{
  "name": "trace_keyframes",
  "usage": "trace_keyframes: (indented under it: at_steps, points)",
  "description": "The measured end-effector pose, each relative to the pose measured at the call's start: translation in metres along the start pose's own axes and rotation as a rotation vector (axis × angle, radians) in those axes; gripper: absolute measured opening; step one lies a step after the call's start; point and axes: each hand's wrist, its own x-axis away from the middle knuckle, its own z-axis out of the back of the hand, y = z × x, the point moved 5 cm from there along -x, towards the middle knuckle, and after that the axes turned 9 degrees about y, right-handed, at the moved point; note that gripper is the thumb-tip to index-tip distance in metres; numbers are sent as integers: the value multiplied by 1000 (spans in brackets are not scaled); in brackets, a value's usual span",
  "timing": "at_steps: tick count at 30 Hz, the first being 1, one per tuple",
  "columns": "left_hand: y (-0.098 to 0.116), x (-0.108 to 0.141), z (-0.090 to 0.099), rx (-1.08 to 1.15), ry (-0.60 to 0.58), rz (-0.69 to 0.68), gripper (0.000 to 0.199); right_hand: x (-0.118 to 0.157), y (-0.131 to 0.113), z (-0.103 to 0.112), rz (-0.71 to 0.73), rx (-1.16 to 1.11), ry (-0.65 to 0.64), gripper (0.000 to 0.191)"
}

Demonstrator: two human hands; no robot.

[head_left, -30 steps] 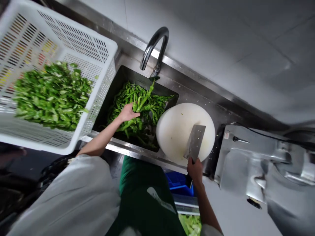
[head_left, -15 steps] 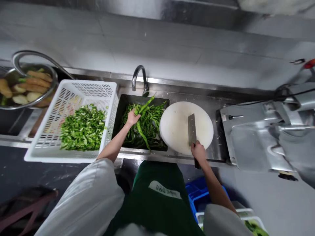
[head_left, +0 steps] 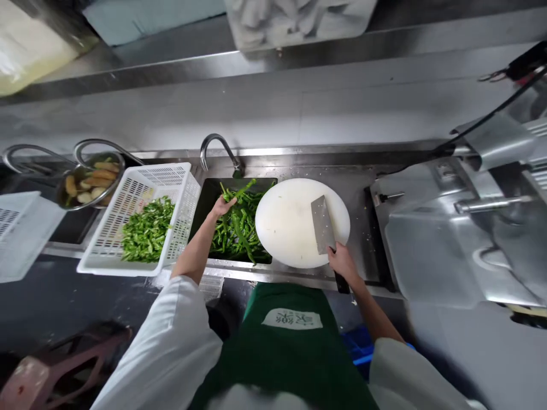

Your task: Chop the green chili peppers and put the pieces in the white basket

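Observation:
Over the left part of the sink (head_left: 200, 199), my left hand (head_left: 222, 206) is closed around a few long green chili peppers (head_left: 244, 188). More green peppers (head_left: 233, 236) fill the sink below it. My right hand (head_left: 342, 262) grips the black handle of a cleaver (head_left: 323, 225). The broad blade lies over the right half of a round white cutting board (head_left: 286, 222), tilted slightly left; I cannot tell whether it touches. A few small green bits are scattered on the board.
Left of the sink stands a white perforated basket (head_left: 106, 245) with cut green peppers (head_left: 147, 230). Beyond it is a metal bowl (head_left: 122, 171) of carrots and pale vegetables. A faucet (head_left: 220, 139) arches behind the sink. Metal machinery (head_left: 448, 239) stands at the right.
The camera view has shifted, showing more of the shelf above and the counter at left. Both hands keep their hold, the left on peppers over the sink, the right on the cleaver.

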Motion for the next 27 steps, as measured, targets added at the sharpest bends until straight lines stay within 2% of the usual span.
trace_keyframes:
  at_steps: [2, 5, 7, 9, 11, 13, 16, 18, 19, 21, 22, 24, 26, 27]
  points:
    - [10, -1, 5, -3, 32, 30, 37, -2, 13, 4, -3, -51, -26, 23]
    - [34, 0, 26, -64, 121, -7, 35, -4, 26, 6, 6, -88, -52, 21]
    - [59, 6, 33, -195, 140, -129, 27, -4, 32, 6, 9, -91, -59, 22]
    - [88, 21, 18, -417, 76, -321, 18, -4, 35, 8, 9, -70, -54, 23]
    - [110, 47, -25, -660, -43, -511, 19, -4, 36, 14, 9, -17, -34, 25]
    - [124, 83, -87, -838, -161, -639, 24, -4, 36, 21, -4, 50, -3, 26]
    - [130, 140, -187, -899, -402, -723, 33, -4, 39, 29, -68, 120, 22, 29]
    - [128, 168, -232, -875, -539, -741, 40, -2, 42, 30, -103, 128, 20, 30]
    - [126, 175, -244, -844, -593, -743, 51, -1, 44, 30, -110, 124, 15, 29]
    - [121, 176, -250, -740, -695, -751, 79, 2, 49, 28, -120, 103, 6, 28]
    - [118, 170, -245, -677, -743, -758, 84, 3, 51, 26, -129, 89, 5, 29]
    - [112, 147, -229, -586, -796, -774, 71, 5, 55, 24, -152, 54, 1, 30]
    - [106, 115, -214, -617, -792, -770, 55, 4, 58, 22, -175, 29, -4, 30]
    - [103, 100, -209, -668, -786, -760, 55, 3, 58, 22, -183, 25, -6, 30]
